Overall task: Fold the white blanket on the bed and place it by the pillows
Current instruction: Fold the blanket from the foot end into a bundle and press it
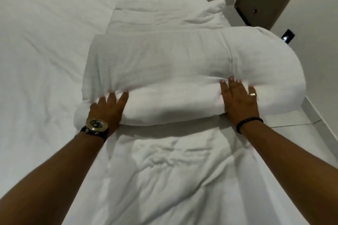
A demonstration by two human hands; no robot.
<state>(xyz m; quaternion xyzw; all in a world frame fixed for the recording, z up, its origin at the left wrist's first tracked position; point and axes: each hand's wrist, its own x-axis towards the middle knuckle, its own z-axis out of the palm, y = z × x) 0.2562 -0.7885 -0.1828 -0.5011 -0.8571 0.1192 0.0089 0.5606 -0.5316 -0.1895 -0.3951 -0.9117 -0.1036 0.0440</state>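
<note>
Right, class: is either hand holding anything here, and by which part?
Nothing is gripped: the left hand and right hand press flat, fingers straight, on the near folded edge of the white blanket.

cam: head-worn, wide-angle | faces: forward and down over the wide white-sheeted bed toward its far end | range: near, left hand and right hand mid-frame

Bare forearms — gold watch, black wristband
</note>
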